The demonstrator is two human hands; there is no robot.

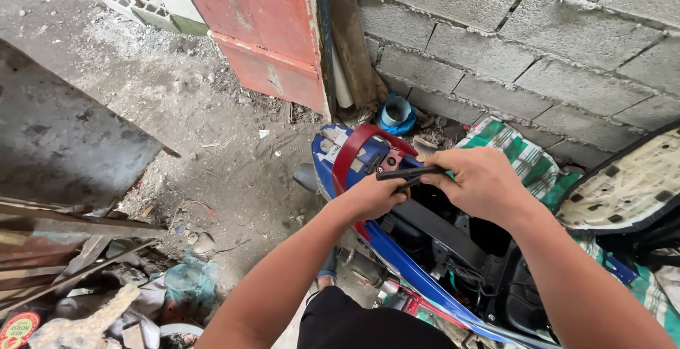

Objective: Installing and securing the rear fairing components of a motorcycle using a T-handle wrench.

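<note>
Both hands worked over the open rear of a blue motorcycle [397, 260], its seat [627, 186] tipped up to the right. The left hand [375, 197] and the right hand [482, 179] each pinched an end of a slim black tool [409, 173], held level just above the red grab rail [354, 152] near the grey block wall [524, 44].

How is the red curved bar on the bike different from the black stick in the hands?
The red curved bar is wide, bent like an arch and fixed on the bike's tail. The black stick is thin and straight, lying level, gripped by the left hand and right hand. Both sit over the blue bike.
</note>
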